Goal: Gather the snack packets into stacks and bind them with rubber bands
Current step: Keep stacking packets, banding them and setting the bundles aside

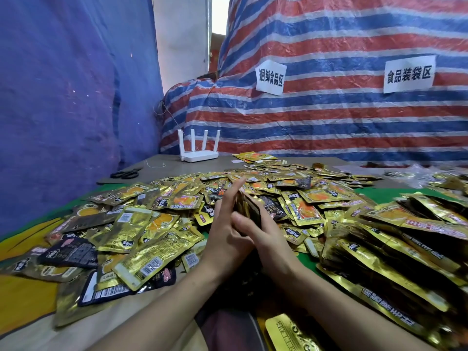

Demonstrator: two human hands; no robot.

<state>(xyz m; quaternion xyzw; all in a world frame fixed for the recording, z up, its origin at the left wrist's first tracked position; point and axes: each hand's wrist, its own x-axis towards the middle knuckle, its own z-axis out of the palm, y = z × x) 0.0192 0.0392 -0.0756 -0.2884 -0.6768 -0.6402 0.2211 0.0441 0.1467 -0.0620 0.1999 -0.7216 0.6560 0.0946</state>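
Small upright stack of gold foil snack packets [249,207] stands on edge near the middle of the green-covered table [374,195], above a loose heap of gold and black packets [152,224]. Left hand [225,231]: fingers straight, flat against the stack's left face. Right hand [263,239]: thumb curled round the near edge, fingers hidden behind. Judged light, slick and floppy, prone to fanning out; best clamped across the broad faces.

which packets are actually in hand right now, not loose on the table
The small stack at mid-table: the right hand grips it while the left hand presses flat against its side. All others lie loose around it.
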